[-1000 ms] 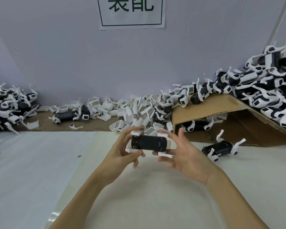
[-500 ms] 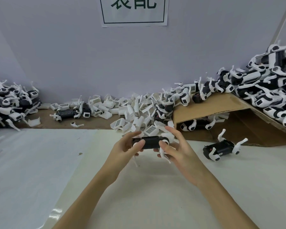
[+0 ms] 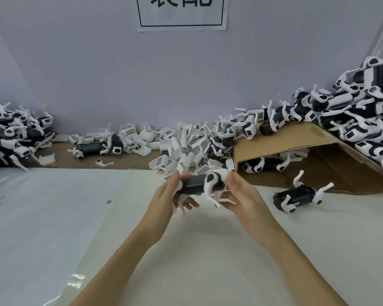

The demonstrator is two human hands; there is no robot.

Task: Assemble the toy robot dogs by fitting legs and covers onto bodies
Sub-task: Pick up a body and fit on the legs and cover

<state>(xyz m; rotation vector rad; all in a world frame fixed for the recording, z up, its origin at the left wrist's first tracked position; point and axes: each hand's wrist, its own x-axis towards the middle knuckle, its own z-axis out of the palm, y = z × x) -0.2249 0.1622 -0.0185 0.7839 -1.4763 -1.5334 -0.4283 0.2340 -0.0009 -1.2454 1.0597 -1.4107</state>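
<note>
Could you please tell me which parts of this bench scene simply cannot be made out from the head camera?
- Toy dog held by the left hand and right hand: motion-blurred, fingers cover both ends, so the seating of its legs is unreadable.
- Wall sign: characters cut off by the top edge.
- Dogs under the cardboard flap: partly hidden and shadowed.
- Right-hand pile: runs past the frame edge.

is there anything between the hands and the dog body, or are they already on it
Nothing visible stands between them. The left hand and the right hand both grip the black dog body at its ends, above the white mat. The pile of white covers lies behind it.
</note>
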